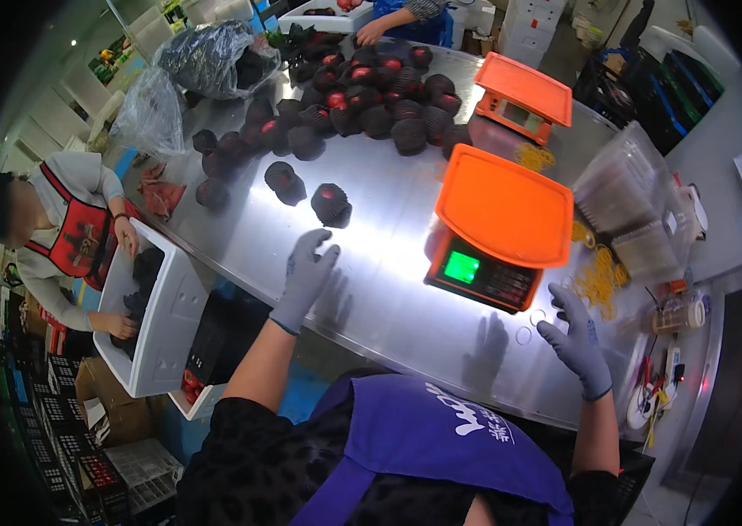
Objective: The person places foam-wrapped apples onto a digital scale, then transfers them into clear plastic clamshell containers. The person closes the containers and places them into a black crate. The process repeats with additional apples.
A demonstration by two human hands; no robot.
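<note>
My left hand (308, 272), in a grey glove, hovers open over the steel table (371, 280) with fingers spread, just below a dark netted fruit (330, 204). My right hand (578, 337), also gloved, is open near the table's right edge, beside loose rubber bands (599, 279) and just right of an orange scale (498, 230) with a lit green display. Neither hand holds anything. A heap of red fruit in black foam nets (362, 96) covers the far end of the table.
A second orange scale (524, 95) stands further back. Clear plastic boxes (625, 188) are stacked at right. At left, a person in a red apron holds a white foam box (165, 316). Plastic bags (209, 57) lie at the far left; another person's hand (369, 33) reaches in.
</note>
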